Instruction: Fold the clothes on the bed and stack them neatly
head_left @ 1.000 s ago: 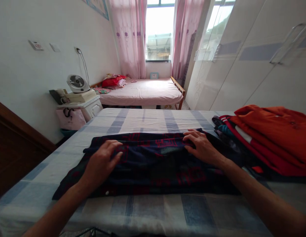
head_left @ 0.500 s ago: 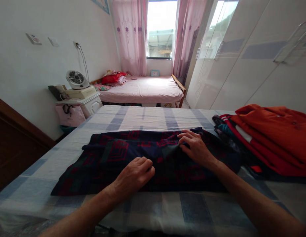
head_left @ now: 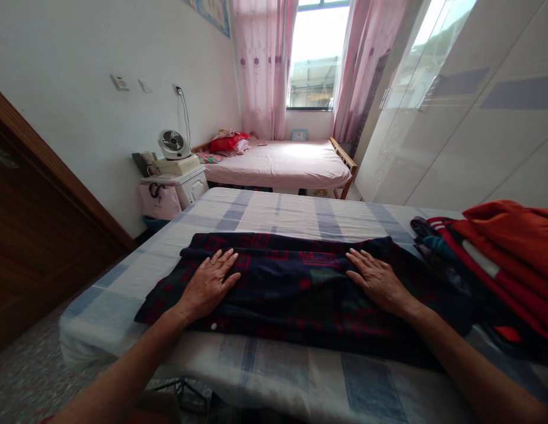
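Observation:
A dark navy garment (head_left: 283, 294) with red and green square patterns lies folded lengthwise across the bed; its exact kind does not show. My left hand (head_left: 210, 282) rests flat on its left part, fingers stretched forward. On the right part my right hand (head_left: 375, 280) lies with fingers extended and the thumb apart. Neither hand grips the cloth. Near its lower left edge is a small white spot (head_left: 214, 326), perhaps a button.
The bed (head_left: 238, 209) has a blue-and-white checked sheet. A pile of folded clothes (head_left: 517, 247), orange and red, sits at the right. Beyond stand a second bed (head_left: 274, 162), a bedside cabinet (head_left: 195, 185) with a fan (head_left: 174, 144), and a white wardrobe (head_left: 433, 141).
My left hand has uncurled and moved left and forward onto the cloth. My right hand has flattened out. The cloth between them looks smoother, and the view has turned left.

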Demonstrator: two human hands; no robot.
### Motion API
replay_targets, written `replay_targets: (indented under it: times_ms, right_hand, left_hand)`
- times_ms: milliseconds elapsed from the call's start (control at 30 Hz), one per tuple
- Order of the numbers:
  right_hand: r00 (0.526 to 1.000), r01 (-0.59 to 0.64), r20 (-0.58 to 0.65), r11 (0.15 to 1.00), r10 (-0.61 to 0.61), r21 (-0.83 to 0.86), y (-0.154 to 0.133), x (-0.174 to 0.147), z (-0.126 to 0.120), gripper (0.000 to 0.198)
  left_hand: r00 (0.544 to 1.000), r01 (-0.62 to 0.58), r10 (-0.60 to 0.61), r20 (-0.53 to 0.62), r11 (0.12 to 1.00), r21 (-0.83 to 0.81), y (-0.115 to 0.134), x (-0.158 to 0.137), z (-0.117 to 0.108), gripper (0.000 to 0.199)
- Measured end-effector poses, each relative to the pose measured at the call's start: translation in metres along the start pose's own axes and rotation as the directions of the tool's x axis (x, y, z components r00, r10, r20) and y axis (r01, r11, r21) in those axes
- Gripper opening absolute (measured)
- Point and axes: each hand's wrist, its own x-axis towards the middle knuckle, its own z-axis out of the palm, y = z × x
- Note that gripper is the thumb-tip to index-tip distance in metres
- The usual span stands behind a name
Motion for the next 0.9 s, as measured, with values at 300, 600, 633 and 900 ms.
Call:
replay_targets:
  times_ms: [300, 600, 633, 900]
  right_hand:
    - [0.994, 0.002, -0.111, 0.997, -0.01, -0.072, 0.03, -0.013, 0.011, 0.056]
    - [0.991, -0.033, -0.13, 0.999, 0.034, 0.009, 0.029, -0.016, 0.017, 0.051]
    - [0.991, -0.049, -0.123, 0.997, 0.055, 0.053, 0.026, -0.016, 0.01, 0.049]
    - [0.81, -0.379, -0.35, 0.876, 0.47, 0.299, 0.042, -0.05, -0.071, 0.04]
  left_hand:
    - [0.9, 0.248, -0.292, -0.324, 0.954, -0.17, -0.051, -0.002, -0.034, 0.045]
    - [0.921, 0.308, -0.327, -0.213, 0.944, -0.12, -0.087, -0.018, -0.007, 0.043]
    - [0.921, 0.307, -0.328, -0.211, 0.944, -0.125, -0.087, -0.018, -0.006, 0.043]
    - [0.917, 0.366, -0.379, -0.127, 0.923, -0.118, -0.104, -0.012, -0.004, 0.04]
